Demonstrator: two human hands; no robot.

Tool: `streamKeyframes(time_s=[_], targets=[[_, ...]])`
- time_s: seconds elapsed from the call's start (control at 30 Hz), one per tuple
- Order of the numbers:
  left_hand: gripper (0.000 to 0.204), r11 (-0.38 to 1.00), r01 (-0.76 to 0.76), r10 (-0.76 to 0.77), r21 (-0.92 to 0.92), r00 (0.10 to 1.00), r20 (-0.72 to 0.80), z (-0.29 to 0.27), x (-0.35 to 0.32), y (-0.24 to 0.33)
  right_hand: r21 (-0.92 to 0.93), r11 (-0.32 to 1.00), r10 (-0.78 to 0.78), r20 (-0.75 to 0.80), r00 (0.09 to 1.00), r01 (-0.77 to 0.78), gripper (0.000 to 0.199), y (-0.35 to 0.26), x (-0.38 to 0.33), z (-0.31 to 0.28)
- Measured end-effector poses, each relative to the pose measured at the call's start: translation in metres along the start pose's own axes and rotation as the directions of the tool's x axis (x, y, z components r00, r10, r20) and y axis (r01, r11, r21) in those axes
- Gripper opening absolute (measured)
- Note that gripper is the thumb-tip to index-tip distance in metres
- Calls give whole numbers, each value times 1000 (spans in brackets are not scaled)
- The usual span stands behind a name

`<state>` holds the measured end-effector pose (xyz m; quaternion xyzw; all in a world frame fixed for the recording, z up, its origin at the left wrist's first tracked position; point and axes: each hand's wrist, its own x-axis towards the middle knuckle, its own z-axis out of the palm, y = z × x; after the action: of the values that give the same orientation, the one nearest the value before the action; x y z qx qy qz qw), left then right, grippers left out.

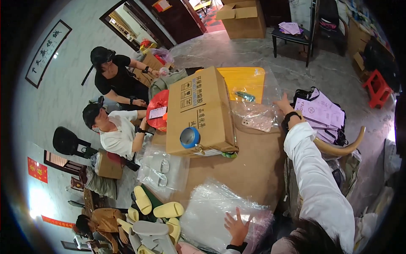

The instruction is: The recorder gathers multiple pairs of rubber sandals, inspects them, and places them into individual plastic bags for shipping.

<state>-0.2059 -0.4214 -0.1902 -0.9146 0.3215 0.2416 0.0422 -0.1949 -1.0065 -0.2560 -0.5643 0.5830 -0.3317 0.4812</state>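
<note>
My left hand (237,226) is open, fingers spread, over a stack of clear plastic bags (207,211) at the table's near edge. On the far right, my right hand (284,104) reaches out with thumb and fingers apart. It is at the edge of clear plastic film (272,89); no firm grip shows. Beside it lie a phone in a pale patterned case (257,122) and a small teal item (245,96), partly under the film. Left of these stands a large cardboard box (203,114) with a blue tape roll (190,137) on it.
Yellow slippers (168,210) and grey slippers (152,233) are piled at the near left, below bagged clear-strapped footwear (163,171). Two people (116,127) work along the left side. A curved wooden armrest (344,148) and purple packets (319,110) lie right of the table.
</note>
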Motion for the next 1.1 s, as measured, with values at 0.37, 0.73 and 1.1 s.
streamKeyframes(time_s=[0.37,0.73,1.1], targets=[[73,971,-241,240,4,964,-114,-5,-13,4,330,933,-132,-59,989,145,67,-56,-65,-21],[67,765,-639,642,82,746,-179,-1,-63,20,366,843,-511,321,797,394,49,-63,-204,-216],[68,535,-829,842,162,508,-179,28,-119,53,293,946,-231,296,927,142,35,-133,-439,-358]])
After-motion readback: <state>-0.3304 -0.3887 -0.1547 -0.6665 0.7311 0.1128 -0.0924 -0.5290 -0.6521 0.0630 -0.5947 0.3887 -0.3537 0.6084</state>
